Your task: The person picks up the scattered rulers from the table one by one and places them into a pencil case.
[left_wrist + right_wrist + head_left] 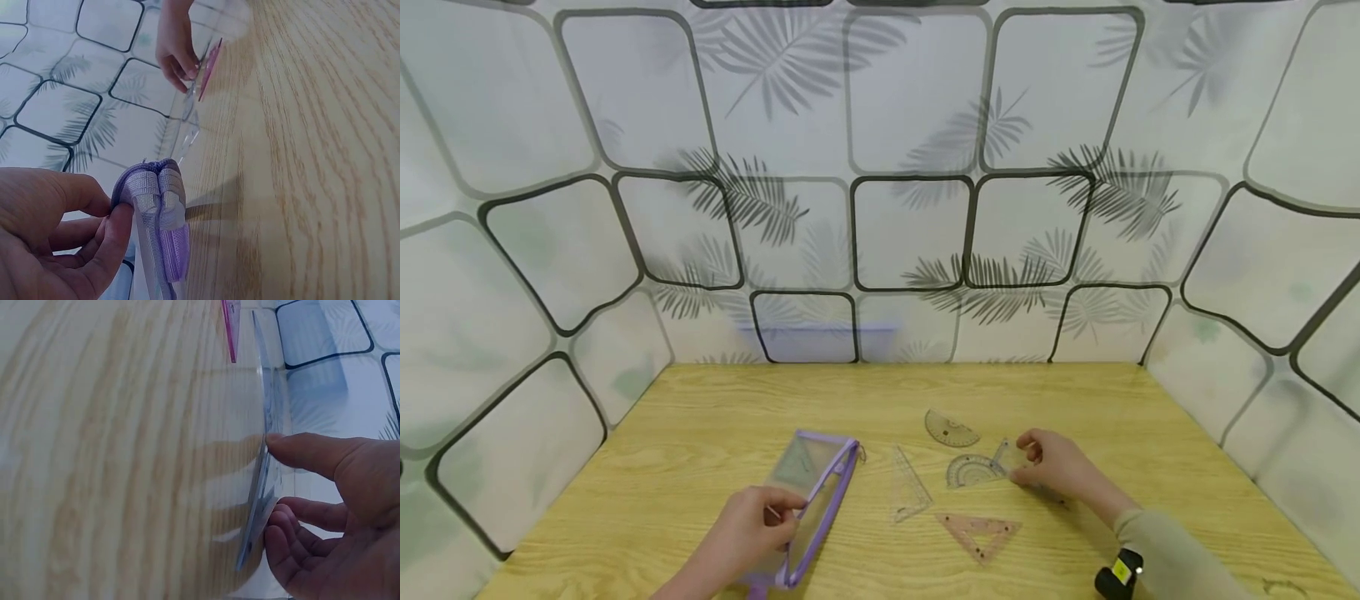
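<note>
Two hands above a wood-grain counter (737, 400), with 12 o'clock toward its far edge in the head view. The left hand (748, 527), its fingers curled, pinches the rim of a purple-trimmed zip pouch (838, 504) between thumb and forefinger; the pouch lies at 9 o'clock of the group of drawing instruments, its mouth parted, and a greenish triangular shape (799, 467) shows through the translucent panel. The right hand (1058, 467) is half-curled, its thumb on the edge of a clear flat instrument (259, 481); whether the fingers have closed on this piece cannot be told, and the hand hides much of its outline. Around the larger-looking clear protractor (974, 470), just beside the right thumb, lie the others: a second semicircular protractor (951, 428) at 11 o'clock, a clear set square (917, 498) between 8 and 9, and a pinkish set square (955, 528) with a triangular cut-out at 6. A black device with a yellow label (1118, 575) sits by the right sleeve (1172, 550). Behind, at 12 o'clock, hangs a leaf-patterned sheet (910, 233).
</note>
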Motion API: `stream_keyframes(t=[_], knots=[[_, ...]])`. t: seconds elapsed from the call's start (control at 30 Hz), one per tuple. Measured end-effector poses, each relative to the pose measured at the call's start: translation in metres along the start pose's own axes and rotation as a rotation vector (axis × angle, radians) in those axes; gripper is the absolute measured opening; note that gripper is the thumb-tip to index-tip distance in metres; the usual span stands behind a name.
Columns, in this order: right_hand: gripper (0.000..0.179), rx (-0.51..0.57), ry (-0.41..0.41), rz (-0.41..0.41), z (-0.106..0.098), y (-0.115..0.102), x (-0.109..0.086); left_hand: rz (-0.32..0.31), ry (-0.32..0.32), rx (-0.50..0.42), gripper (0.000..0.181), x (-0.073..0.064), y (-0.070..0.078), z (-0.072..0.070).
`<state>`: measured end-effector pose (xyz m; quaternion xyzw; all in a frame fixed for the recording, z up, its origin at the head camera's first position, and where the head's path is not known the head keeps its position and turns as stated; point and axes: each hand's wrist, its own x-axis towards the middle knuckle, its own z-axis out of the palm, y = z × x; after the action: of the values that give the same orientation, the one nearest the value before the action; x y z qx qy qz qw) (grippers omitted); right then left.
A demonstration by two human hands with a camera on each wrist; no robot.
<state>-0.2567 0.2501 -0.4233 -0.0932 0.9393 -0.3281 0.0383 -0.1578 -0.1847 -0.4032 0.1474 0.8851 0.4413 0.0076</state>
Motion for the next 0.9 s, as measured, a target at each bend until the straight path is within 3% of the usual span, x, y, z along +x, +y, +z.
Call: stream_keyframes(t=[0.27, 0.67, 0.9], knots=[[0.052, 0.041, -0.005, 0.059, -0.0031, -0.0053, -0.0007, 0.004, 0.006, 0.002, 0.025, 0.0013, 0.0009, 0.0008], [0.05, -0.002, 0.018, 0.019, -0.0023, -0.0018, -0.0033, -0.059, 0.001, -0.027, 0.027, 0.0012, 0.0049, -0.0009], [0.049, 0.001, 0.006, 0.023, -0.0035, -0.0004, -0.0052, -0.069, 0.013, -0.093, 0.03, 0.0021, 0.0072, -0.0047]])
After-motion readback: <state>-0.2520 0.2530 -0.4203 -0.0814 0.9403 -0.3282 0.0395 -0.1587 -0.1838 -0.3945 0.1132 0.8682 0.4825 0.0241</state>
